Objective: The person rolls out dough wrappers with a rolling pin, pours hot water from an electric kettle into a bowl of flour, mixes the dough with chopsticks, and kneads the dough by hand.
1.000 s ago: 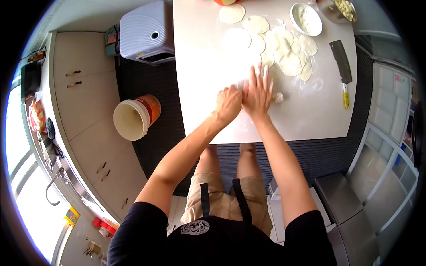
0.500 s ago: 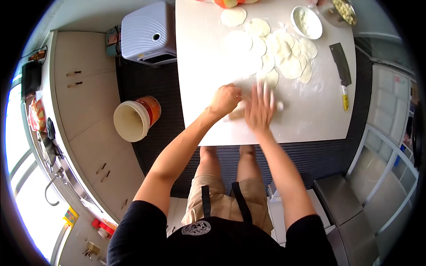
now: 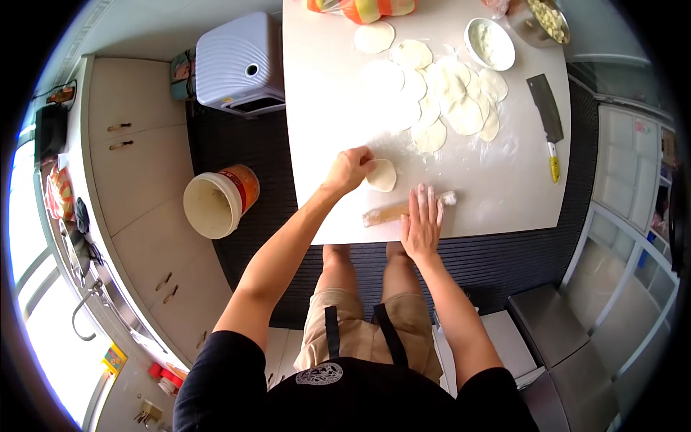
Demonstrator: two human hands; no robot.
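Note:
My left hand (image 3: 350, 170) pinches the left edge of a small round dough wrapper (image 3: 381, 176) on the white table (image 3: 504, 205). Flat on a floured wooden rolling pin (image 3: 389, 214) near the table's front edge lies my right hand (image 3: 424, 219), its fingers stretched out. The pin's ends show on both sides of that hand. Beyond my hands, several thin round wrappers (image 3: 462, 115) overlap one another on the floured surface.
A white bowl (image 3: 489, 44) and a metal bowl (image 3: 538, 23) of chopped food stand at the far right. A cleaver (image 3: 545, 108) lies near the right edge. An orange patterned bag (image 3: 363, 9) is at the back. A bucket (image 3: 212, 205) stands left of the table.
My right hand and the rolling pin have come closer to the front edge. My hands have moved apart, and the small wrapper now shows beside my left hand.

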